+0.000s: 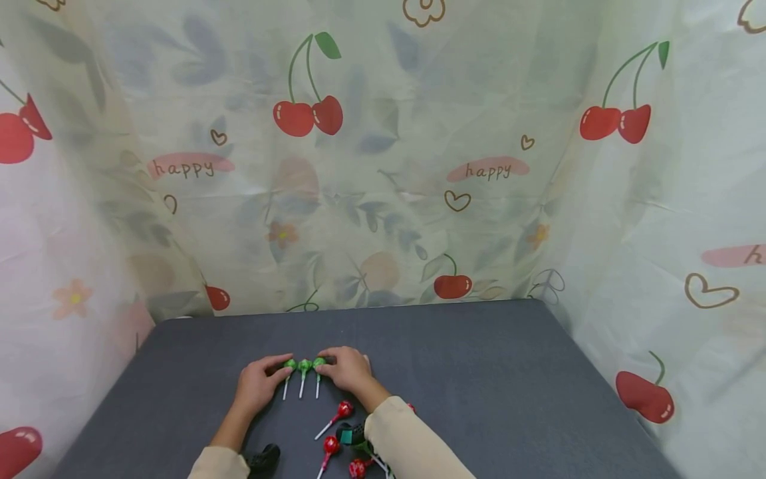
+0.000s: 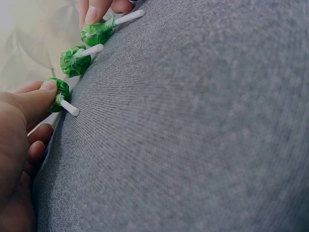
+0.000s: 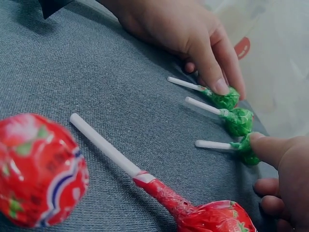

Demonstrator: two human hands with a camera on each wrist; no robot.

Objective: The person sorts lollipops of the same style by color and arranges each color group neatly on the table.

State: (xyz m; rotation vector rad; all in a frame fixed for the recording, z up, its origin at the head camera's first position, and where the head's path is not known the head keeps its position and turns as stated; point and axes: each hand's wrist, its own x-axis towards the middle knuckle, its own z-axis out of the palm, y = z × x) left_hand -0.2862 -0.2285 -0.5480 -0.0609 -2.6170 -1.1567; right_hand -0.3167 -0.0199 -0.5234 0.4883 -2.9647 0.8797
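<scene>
Three green-wrapped lollipops lie in a row on the dark grey table, their white sticks toward the person. My left hand (image 1: 258, 384) pinches the left green lollipop (image 2: 57, 92) by its head, between thumb and fingers. At the other end of the row, my right hand (image 1: 347, 369) pinches the right green lollipop (image 3: 248, 150) the same way. Between them the middle green lollipop (image 1: 304, 366) lies untouched, its head close to both neighbours. In the right wrist view the left thumb presses on the wrapper of the left one.
Nearer the person, a red lollipop (image 1: 344, 409) lies below the row, with another red lollipop (image 1: 331, 445) closer in. More red and green ones lie partly hidden by the right sleeve (image 1: 413, 439). A cherry-print curtain (image 1: 371, 166) encloses the table (image 1: 479, 372) at the back and sides.
</scene>
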